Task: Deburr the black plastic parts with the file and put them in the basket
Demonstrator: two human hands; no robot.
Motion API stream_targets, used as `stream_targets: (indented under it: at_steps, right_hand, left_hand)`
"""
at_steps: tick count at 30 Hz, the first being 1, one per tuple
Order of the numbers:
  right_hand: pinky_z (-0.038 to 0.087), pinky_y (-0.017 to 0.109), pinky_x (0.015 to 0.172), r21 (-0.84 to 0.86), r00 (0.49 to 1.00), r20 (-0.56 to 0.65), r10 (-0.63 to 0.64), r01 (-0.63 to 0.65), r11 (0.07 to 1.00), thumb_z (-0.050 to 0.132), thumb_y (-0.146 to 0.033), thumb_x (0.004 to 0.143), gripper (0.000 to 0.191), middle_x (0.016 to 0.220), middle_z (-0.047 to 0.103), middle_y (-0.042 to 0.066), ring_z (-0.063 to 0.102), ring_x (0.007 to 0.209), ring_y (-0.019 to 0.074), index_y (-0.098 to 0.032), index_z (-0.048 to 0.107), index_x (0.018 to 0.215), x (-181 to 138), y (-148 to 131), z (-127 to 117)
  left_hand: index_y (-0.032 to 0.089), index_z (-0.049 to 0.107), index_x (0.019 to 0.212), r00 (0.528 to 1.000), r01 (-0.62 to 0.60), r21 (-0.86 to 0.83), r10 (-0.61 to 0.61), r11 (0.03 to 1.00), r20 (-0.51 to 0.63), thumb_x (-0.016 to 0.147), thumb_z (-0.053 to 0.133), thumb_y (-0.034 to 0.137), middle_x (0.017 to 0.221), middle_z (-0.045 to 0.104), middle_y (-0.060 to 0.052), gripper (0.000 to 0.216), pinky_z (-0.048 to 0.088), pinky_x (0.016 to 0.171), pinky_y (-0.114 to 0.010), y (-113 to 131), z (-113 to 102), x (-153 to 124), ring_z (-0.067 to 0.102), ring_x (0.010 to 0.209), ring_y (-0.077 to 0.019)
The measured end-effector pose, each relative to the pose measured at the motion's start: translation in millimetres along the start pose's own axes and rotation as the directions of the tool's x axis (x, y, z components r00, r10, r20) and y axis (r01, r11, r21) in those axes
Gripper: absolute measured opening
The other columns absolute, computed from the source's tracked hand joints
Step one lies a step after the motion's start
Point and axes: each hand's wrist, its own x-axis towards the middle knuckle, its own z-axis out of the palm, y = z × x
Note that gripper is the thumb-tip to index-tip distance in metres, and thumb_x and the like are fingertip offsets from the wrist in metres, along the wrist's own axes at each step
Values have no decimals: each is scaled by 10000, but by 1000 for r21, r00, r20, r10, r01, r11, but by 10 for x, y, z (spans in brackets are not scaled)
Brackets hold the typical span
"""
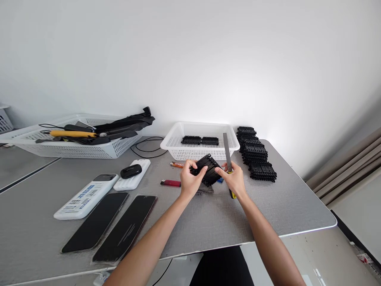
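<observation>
My left hand (189, 179) grips a black plastic grid part (207, 170) just above the grey table (268, 206). My right hand (235, 179) touches the part's right side with its fingertips and holds a flat metal file (227, 151) with a yellow and black handle, blade pointing up. Right behind stands a white mesh basket (202, 153) with two black parts (200, 140) inside. To the right of the basket lie several stacks of the same black parts (256, 155).
A red lighter (170, 182) and an orange pen (176, 164) lie left of my hands. Further left are two dark phones (111, 224), two white power banks (89, 194), a black case (131, 171) and a large white basket (74, 143) of tools.
</observation>
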Motion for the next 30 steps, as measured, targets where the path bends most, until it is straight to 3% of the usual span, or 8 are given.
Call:
stream_targets:
  at_steps: [4, 7, 11, 16, 19, 23, 26, 30]
  right_hand:
    - [346, 257, 570, -22, 998, 42, 43, -42, 999, 720, -520, 661, 375, 695, 552, -7, 468, 612, 141, -176, 647, 793, 43, 56, -11]
    - [332, 257, 554, -5, 996, 59, 62, -62, 998, 707, -504, 675, 351, 659, 534, -14, 443, 586, 132, -170, 624, 736, 63, 99, -3]
    - [346, 262, 558, 15, 998, 13, 59, -60, 998, 692, -527, 685, 372, 658, 529, -8, 436, 587, 132, -163, 630, 731, 78, 153, 4]
    - [366, 269, 573, 35, 998, -59, 38, -36, 999, 664, -542, 717, 389, 681, 568, 12, 459, 609, 147, -160, 663, 786, 100, 190, -36]
    - [381, 272, 600, -10, 997, -72, -7, 6, 1000, 651, -537, 739, 393, 715, 584, 19, 488, 637, 159, -164, 674, 864, 104, 161, -88]
    - [368, 260, 590, -8, 991, -112, -67, 66, 998, 499, -556, 871, 405, 748, 566, 6, 476, 613, 147, -190, 592, 1016, 106, 143, -147]
    - [322, 255, 550, -20, 984, -148, -96, 94, 995, 310, -539, 958, 406, 637, 459, -29, 397, 544, 136, -203, 534, 923, 119, 177, -169]
    - [307, 254, 566, -136, 984, -70, -161, 151, 979, 302, -507, 965, 389, 630, 449, -23, 404, 574, 145, -213, 530, 851, 133, 194, -178]
  left_hand:
    - [221, 342, 686, 971, 181, -225, -210, 958, -113, 651, 785, 327, 752, 554, 30, 457, 429, 675, -244, -128, 16, 70, 527, 694, -120]
    - [221, 316, 680, 944, 273, -341, -318, 900, -83, 634, 795, 332, 705, 529, 49, 494, 431, 642, -237, -193, 40, 82, 516, 641, -104]
    - [224, 349, 715, 923, 347, -343, -383, 873, -40, 613, 813, 332, 655, 511, 71, 487, 449, 612, -233, -200, 51, 73, 536, 605, -102]
    - [188, 603, 986, 883, 461, -256, -410, 849, 228, 648, 799, 383, 847, 712, -56, 437, 538, 676, -332, -148, 37, 69, 680, 767, -212]
    - [161, 689, 951, 847, 474, -198, -384, 858, 367, 702, 754, 430, 916, 739, -96, 372, 560, 708, -379, -144, 35, 61, 693, 834, -252]
    - [175, 674, 1016, 890, 426, -257, -352, 867, 288, 699, 757, 362, 1062, 734, -96, 377, 552, 854, -413, -171, 26, 70, 688, 973, -254]
    - [184, 628, 1024, 912, 401, -262, -356, 878, 201, 700, 749, 309, 1096, 717, -98, 367, 534, 914, -419, -203, 14, 86, 677, 1025, -245]
    - [198, 586, 1032, 928, 371, -252, -346, 894, 142, 715, 731, 278, 1106, 702, -105, 358, 517, 947, -428, -234, 15, 87, 667, 1053, -244]
